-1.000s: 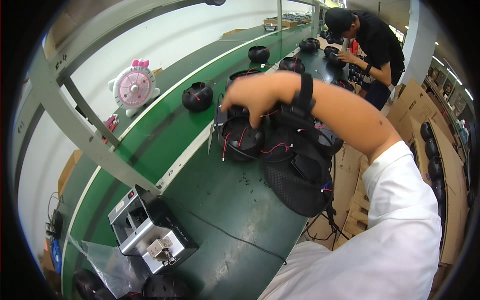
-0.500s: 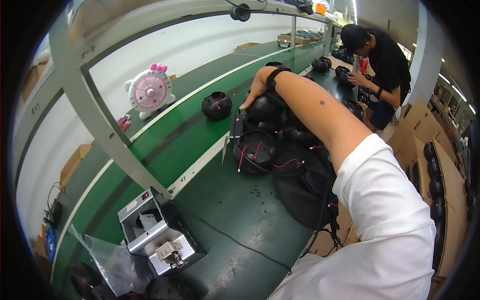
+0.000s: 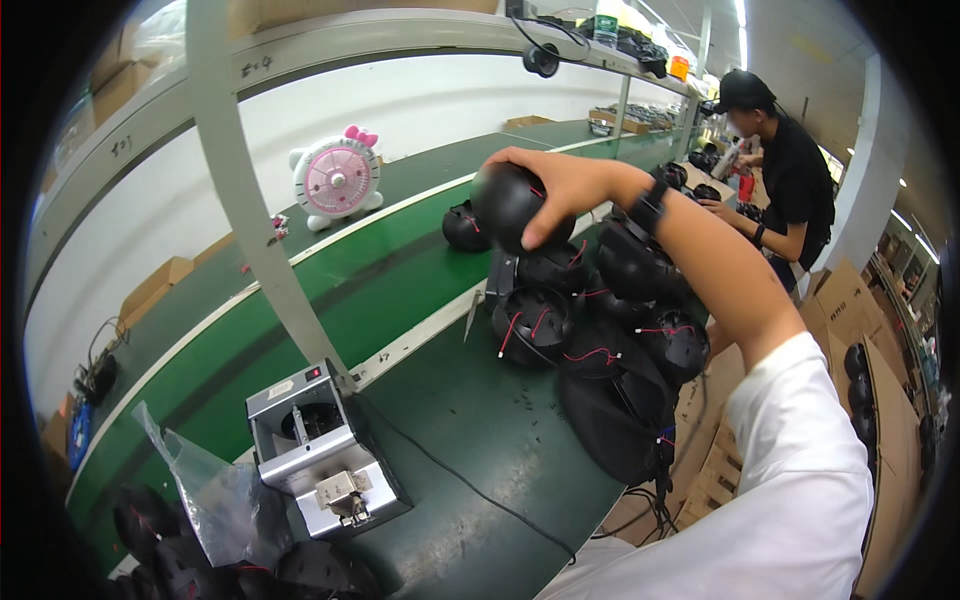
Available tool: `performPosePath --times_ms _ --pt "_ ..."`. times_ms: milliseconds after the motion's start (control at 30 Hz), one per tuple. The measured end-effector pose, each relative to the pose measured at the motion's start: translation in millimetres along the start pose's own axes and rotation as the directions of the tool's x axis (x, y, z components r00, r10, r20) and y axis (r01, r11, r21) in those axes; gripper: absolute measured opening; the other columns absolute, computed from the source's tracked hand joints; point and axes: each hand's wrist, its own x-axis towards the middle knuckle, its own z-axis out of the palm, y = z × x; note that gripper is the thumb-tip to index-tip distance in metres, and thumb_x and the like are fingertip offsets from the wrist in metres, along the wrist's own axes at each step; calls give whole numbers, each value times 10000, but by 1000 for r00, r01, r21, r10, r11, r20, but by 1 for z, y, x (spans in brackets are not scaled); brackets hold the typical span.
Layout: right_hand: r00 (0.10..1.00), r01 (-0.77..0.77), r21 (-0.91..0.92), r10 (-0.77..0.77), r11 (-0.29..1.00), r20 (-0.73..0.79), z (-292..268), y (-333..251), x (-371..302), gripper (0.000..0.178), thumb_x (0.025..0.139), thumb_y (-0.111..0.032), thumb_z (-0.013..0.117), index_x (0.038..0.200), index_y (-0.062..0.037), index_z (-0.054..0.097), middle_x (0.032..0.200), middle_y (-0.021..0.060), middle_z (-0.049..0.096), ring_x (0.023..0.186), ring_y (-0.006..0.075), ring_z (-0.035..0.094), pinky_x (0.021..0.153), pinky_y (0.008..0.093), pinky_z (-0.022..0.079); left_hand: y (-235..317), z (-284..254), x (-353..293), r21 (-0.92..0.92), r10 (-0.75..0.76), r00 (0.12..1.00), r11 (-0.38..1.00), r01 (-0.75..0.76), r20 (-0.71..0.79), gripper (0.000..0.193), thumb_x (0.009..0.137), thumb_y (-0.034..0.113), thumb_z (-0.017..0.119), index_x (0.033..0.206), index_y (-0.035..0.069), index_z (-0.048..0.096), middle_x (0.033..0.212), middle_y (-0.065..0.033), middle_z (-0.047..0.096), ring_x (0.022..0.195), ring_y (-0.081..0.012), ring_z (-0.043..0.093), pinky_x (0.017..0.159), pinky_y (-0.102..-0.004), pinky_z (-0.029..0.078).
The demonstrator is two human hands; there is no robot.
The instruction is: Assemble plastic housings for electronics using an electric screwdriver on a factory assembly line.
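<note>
Since right hand [image 3: 578, 190] rose, black shell [image 3: 507, 207] lifted

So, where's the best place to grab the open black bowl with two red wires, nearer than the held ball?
Probably by its rounded outer wall: take the black bowl from above and its near-left side. Its opening faces up, and other bowls crowd behind it. Best avoid the red wires.

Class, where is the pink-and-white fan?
In the head view, the fan stands left of centre, beyond the green strip, just right of the grey post.
</note>
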Motion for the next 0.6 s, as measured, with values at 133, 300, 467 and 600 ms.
performPosePath --times_ms 133,300,467,600 --pt "797 589 -111 -598 801 -86 80 -90 -32 1046 509 -320 930 1405 -56 460 1383 189 471 1329 343 429 1125 431 349 1 -2 -5 37 33 999 999 -35 34 770 866 708 534 1241 36 527 816 -74 481 739 -237 473 719 -399 373" --pt "679 698 -163 -717 697 -159 218 -149 -90 590 693 -243 807 1245 -329 617 1399 147 463 1206 431 492 915 515 476 1 -4 -2 34 41 995 998 -44 91 722 872 680 554 1237 58 521 826 -50 480 737 -218 470 702 -381 366" --pt "591 652 -390 -758 650 -275 287 -155 -81 372 835 -256 673 1177 -388 611 1423 95 460 1224 403 483 887 536 491 -6 0 -1 42 -6 998 999 4 62 711 878 711 522 1181 71 571 812 -36 489 723 -201 478 685 -371 367" --pt "586 801 -204 -807 563 76 269 -159 -86 481 785 -323 737 1245 -309 597 1480 56 425 1293 387 450 990 632 409 -5 -3 -4 81 16 999 996 -19 34 795 855 801 480 1178 81 570 796 -14 502 677 -172 484 641 -352 389"
